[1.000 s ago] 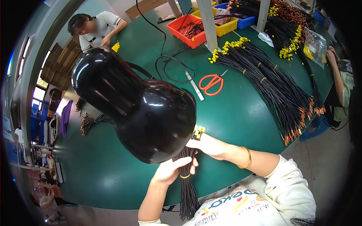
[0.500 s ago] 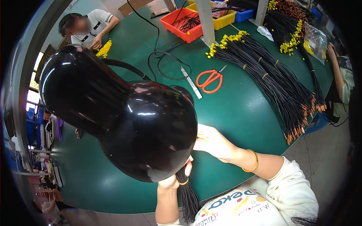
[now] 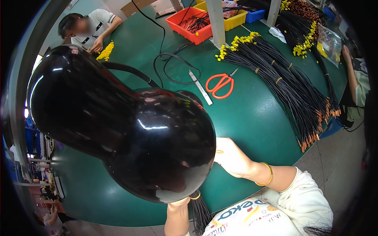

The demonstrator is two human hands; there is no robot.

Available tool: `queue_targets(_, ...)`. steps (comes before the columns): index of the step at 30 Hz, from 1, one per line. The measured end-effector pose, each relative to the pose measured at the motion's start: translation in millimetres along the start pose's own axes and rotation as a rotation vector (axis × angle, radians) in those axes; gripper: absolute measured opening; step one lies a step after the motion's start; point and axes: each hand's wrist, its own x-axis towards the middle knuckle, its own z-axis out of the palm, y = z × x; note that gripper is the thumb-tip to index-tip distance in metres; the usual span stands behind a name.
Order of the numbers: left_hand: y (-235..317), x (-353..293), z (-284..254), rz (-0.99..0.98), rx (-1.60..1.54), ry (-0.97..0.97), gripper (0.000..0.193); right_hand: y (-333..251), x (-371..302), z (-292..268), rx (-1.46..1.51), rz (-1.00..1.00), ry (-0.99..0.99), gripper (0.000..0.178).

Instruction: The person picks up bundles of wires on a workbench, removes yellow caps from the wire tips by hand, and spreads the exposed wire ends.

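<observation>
A large, glossy black rounded housing (image 3: 165, 145), apparently the head of a magnifier lamp, covers the middle of the view and hides what is beneath it. From under its lower edge comes a tied bundle of black cables (image 3: 201, 214), hanging down past the table's near edge. My left hand (image 3: 180, 203) is beside the bundle's tie, its fingers hidden now; half a second ago they were wrapped round the bundle. My right hand (image 3: 233, 158), with a gold bangle at the wrist, reaches under the housing's right side. Its fingertips are out of sight.
On the green table (image 3: 260, 118) lie orange-handled scissors (image 3: 220, 85), a utility knife (image 3: 201, 87) and a large pile of black cables (image 3: 283, 78) with yellow ends. Red (image 3: 191, 29) and yellow bins stand behind. A person (image 3: 94, 29) works at far left, another (image 3: 356, 78) at right.
The black housing looks larger and lower in view, covering more of my left hand. My right hand appears slightly lower and further right.
</observation>
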Motion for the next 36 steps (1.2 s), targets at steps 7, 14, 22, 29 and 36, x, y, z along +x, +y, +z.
queue_targets(7, 3.6, -3.9, 5.6, -0.019, -0.103, 0.027, 0.035, -11.5, -0.6, -2.6, -0.16, -0.05, -0.17, 0.031)
queue_targets(14, -32.5, -6.9, -27.7, 0.09, -0.227, 0.17, 0.036, -15.6, 0.5, -3.1, -0.217, -0.068, -0.237, 0.033)
queue_targets(22, -35.4, -7.8, -31.3, 0.081, -0.223, 0.146, 0.038, -14.4, -3.0, 1.7, -0.034, 0.0, -0.219, 0.03)
queue_targets(29, -1.8, -4.6, 0.5, -0.022, -0.088, -0.008, 0.045, -15.8, -3.6, 1.6, -0.017, 0.03, -0.187, 0.027)
queue_targets(36, -1.0, -1.1, -0.5, 0.011, -0.09, -0.038, 0.046, -11.7, -0.7, 1.1, -0.048, -0.011, -0.187, 0.025)
